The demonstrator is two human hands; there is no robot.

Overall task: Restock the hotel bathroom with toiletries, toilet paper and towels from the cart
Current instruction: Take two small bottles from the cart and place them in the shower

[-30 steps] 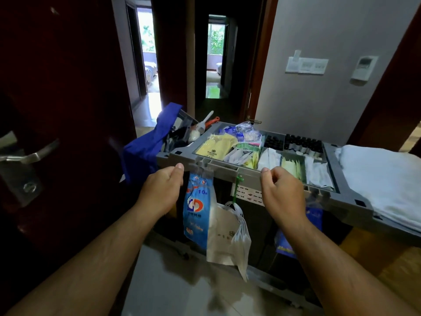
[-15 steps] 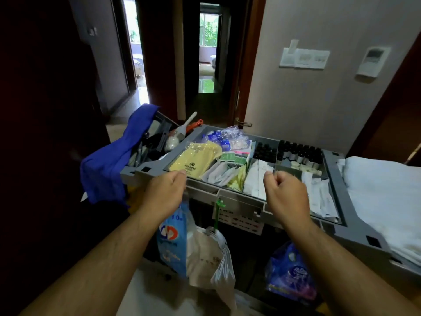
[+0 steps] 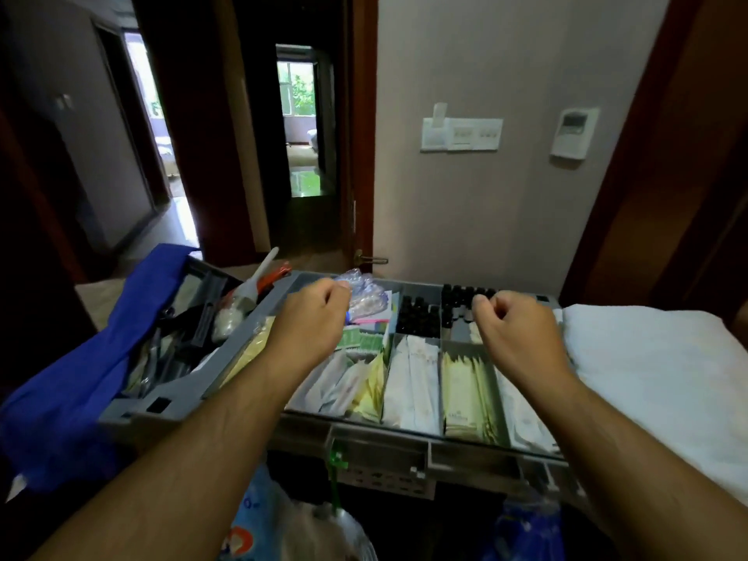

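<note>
The cart's grey tray holds toiletries in compartments: small black-capped bottles, white sachets, pale green packets and a clear plastic bag. A folded white towel lies on the cart to the right. My left hand hovers over the tray's back left with fingers curled, its fingertips beside the clear bag; no grip shows. Over the black bottles my right hand hangs with curled fingers and holds nothing.
A blue cloth drapes over the cart's left end, beside a white-handled brush. Plastic bags hang under the front rim. Behind the cart are a wall with switch plates and an open doorway.
Both hands have let go of the tray's front rim and moved forward over the compartments. The view has come closer to the cart.
</note>
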